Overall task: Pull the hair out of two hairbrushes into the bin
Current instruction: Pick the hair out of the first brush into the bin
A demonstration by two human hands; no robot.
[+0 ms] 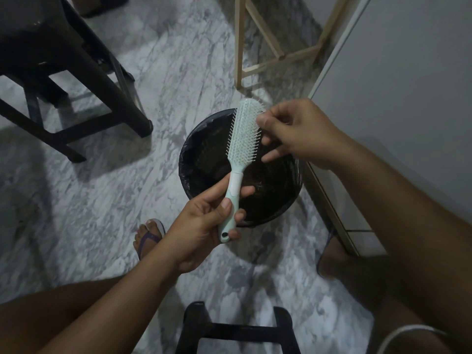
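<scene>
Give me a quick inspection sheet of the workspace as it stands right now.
Surface: grey-veined marble floor.
Job's things: mint hairbrush held over the black-lined bin; second brush not in view.
Clutter: nothing seen.
Grippers: left hand wrapped round the brush handle; right hand pinching at the bristles, hair too fine to confirm.
Cables: nothing seen.
Surroundings: dark stool at left, pale wooden frame behind, white cabinet at right, sandalled foot.

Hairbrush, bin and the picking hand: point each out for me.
hairbrush (244, 140), head view, bristle pad.
bin (189, 152), head view, left rim with liner.
right hand (298, 134), head view, back of the hand.
</scene>
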